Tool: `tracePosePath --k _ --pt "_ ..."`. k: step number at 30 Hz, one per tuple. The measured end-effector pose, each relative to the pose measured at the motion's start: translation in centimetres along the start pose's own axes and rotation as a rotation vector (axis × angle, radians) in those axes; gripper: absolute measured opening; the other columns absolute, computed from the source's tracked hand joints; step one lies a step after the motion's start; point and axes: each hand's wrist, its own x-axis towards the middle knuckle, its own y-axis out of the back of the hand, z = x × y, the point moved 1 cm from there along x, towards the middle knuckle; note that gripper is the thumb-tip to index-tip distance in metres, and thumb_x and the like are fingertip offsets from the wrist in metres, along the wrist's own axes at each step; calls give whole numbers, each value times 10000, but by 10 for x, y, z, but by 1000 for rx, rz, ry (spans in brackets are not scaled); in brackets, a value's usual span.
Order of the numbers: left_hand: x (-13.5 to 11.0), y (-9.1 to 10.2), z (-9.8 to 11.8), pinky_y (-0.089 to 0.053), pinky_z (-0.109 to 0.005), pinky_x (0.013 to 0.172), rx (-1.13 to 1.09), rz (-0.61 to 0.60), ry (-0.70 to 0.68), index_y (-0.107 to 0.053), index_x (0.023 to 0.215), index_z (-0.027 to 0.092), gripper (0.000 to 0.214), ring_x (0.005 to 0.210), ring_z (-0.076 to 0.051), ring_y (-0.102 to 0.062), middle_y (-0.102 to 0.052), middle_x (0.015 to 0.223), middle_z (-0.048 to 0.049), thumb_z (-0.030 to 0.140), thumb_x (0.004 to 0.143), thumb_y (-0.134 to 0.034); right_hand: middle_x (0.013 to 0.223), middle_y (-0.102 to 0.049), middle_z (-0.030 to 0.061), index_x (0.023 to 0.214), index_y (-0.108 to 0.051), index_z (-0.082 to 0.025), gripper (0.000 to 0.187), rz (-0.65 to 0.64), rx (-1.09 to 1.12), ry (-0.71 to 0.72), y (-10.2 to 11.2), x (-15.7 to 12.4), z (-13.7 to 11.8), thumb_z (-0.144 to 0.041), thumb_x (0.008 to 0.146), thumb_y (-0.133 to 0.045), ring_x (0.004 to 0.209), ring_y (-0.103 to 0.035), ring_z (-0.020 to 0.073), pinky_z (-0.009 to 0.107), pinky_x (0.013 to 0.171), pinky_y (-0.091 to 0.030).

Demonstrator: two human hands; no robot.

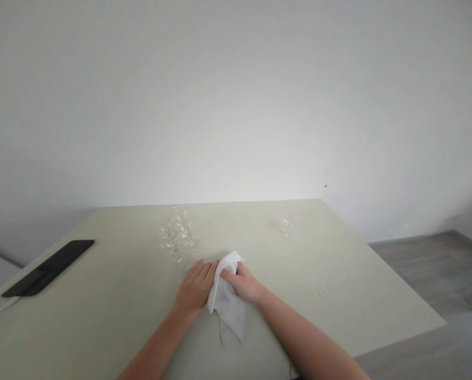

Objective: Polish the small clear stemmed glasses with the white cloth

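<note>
A white cloth [228, 303] is bunched in front of me, its lower corner hanging down. My right hand [244, 283] grips it, with the thumb over the folds and the other fingers hidden in the fabric. Pressed against the cloth's left side is my left hand [198, 285], fingers together and curled round something I cannot make out. Just beyond it stand several clear drinking glasses [177, 232] in a cluster. Another small clear glass [286, 227] stands apart, farther right.
The pale table [113, 274] reaches back to a white wall [236, 105]. On its left side lies a flat black panel [49, 268], with a white cable [2, 310] near its front end. Grey wood-look flooring [418, 264] shows past the right edge.
</note>
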Motion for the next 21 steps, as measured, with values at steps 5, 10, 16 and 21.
tracePosePath --k 5,10,16,21 --pt "-3 -1 0 -497 -347 825 -74 -184 121 -592 1154 179 327 963 -243 -658 -677 1065 -123 115 858 -467 912 -689 54 979 -675 -152 382 -82 -275 31 5 -6 -5 -495 809 -673 843 -641 215 319 770 -526" --pt "-5 7 -8 -465 -287 671 -204 -400 249 -573 1021 201 160 796 -208 -678 -694 880 -53 179 879 -502 1118 -663 140 1080 -675 -191 454 -146 -720 393 2 -11 -17 -436 717 -793 1077 -582 309 430 942 -473" --pt "-4 8 -8 -498 -346 835 -113 -103 74 -609 1117 169 306 929 -240 -671 -708 975 -119 132 841 -481 903 -693 67 1003 -665 -151 457 -76 -70 -75 -1 -9 -17 -561 803 -640 800 -636 213 337 741 -522" --pt "-3 9 -1 -497 -333 760 -133 -355 147 -610 1134 181 319 877 -234 -686 -715 987 -116 128 855 -465 841 -672 34 943 -655 -159 381 -119 -125 -70 3 -11 -19 -499 776 -694 757 -623 187 303 717 -514"
